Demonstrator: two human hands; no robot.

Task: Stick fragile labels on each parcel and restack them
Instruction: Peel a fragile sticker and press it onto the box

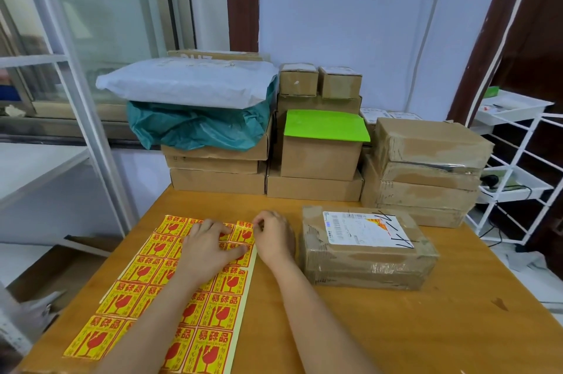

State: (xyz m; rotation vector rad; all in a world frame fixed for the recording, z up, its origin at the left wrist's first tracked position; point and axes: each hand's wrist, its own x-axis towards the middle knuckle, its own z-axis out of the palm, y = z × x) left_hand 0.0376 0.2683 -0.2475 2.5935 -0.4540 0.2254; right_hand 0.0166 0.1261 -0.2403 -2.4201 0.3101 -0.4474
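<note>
Two hands show, the left hand point(210, 247) and the right hand point(274, 236). One sheet of fragile labels point(170, 291) lies on the worktop point(396, 328), beside one taped parcel point(367, 247). Behind stand roughly eleven cardboard boxes point(320, 157), though some are hidden, plus two soft mailer bags point(189, 84) and one white rack point(518, 160).

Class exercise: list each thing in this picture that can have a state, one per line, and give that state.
Label sheet: flat on the table, top-right label lifting at its corner.
Left hand: pressing flat on the sheet.
Right hand: pinching the corner label.
Front parcel: taped shut, lying alone, shipping label on top.
Stacked boxes: closed, piled at the table's back.
White mailer bag: sealed, lying atop a teal bag.
</note>
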